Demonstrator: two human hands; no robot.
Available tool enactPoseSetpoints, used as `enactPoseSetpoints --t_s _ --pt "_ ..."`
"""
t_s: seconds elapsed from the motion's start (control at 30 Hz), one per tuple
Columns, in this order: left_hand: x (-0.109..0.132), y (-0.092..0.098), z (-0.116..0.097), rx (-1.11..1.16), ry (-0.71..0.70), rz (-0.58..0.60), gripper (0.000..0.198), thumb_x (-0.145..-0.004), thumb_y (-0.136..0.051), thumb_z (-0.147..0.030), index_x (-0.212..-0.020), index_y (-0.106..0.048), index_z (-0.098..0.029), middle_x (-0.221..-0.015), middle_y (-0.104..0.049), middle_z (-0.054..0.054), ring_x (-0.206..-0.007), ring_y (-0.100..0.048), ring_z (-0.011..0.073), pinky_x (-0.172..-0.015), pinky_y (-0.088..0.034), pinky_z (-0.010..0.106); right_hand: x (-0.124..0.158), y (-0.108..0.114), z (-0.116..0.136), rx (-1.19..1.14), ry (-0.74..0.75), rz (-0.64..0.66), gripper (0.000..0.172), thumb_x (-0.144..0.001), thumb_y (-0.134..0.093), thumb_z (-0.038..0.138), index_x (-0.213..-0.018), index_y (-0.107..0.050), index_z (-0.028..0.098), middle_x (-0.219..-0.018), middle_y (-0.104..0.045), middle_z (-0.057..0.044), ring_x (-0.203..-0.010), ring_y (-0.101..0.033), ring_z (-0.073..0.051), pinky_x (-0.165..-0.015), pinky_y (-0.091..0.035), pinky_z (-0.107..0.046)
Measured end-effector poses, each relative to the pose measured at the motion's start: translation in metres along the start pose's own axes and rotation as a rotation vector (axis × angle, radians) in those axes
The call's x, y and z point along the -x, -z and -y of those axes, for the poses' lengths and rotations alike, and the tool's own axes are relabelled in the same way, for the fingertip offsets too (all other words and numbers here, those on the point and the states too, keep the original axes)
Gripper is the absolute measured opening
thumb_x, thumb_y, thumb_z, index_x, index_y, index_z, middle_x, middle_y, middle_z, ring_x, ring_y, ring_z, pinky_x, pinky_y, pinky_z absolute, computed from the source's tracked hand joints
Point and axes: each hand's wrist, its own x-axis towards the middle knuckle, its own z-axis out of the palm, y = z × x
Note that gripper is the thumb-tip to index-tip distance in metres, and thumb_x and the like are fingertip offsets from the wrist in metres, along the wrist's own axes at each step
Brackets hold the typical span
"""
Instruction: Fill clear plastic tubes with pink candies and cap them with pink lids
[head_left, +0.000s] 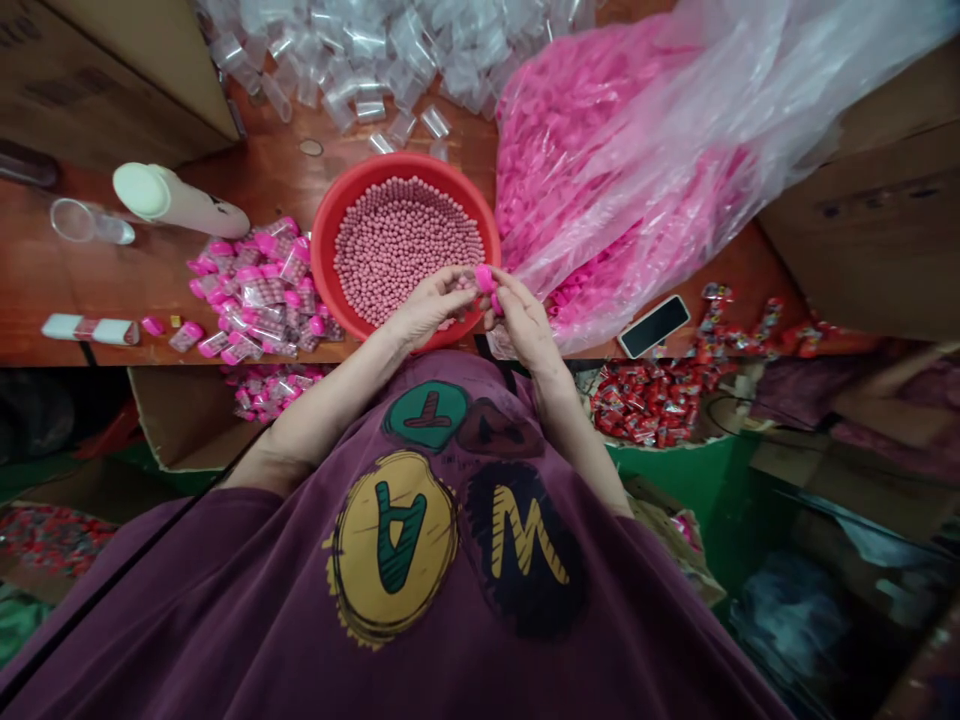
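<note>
Up close, right hand pinched pink cap; left hand grip closed, contents unclear; cap probably seated best pressed squarely, over bowl.

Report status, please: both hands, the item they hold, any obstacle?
Left hand and right hand meet, both pinching pink cap. Cap above near rim of red bowl of pink balls. Nothing in the way.

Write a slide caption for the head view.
Left hand and right hand pinch a pink cap by a bowl of balls.
</note>
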Motion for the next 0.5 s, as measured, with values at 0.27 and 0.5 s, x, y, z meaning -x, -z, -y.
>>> enactPoseSetpoints --t_s 0.27,0.5 --pt "-0.002 0.009 0.010 0.053 -0.122 0.022 0.053 -0.086 -0.093 -0.049 -0.127 -0.075 -0.022 -0.115 -0.078 0.005 -0.098 -0.076 0.0169 -0.075 -0.056 0.023 -0.019 -0.003 0.011 0.286 0.284 -0.133 0.065 -0.105 -0.053 0.077 -0.139 -0.077 0.027 -0.135 -0.081 -0.009 -0.128 -0.075 -0.028 -0.120 -0.058 -0.052" --pt "-0.004 0.017 0.012 0.027 -0.156 0.027 0.057 -0.084 -0.093 -0.057 -0.128 -0.078 -0.025 -0.107 -0.080 0.004 -0.082 -0.073 0.0146 -0.063 -0.054 0.023 -0.015 -0.006 0.027 0.415 0.337 -0.055 0.058 -0.111 -0.050 0.064 -0.150 -0.070 0.026 -0.148 -0.076 -0.011 -0.139 -0.071 -0.029 -0.126 -0.054 -0.056"
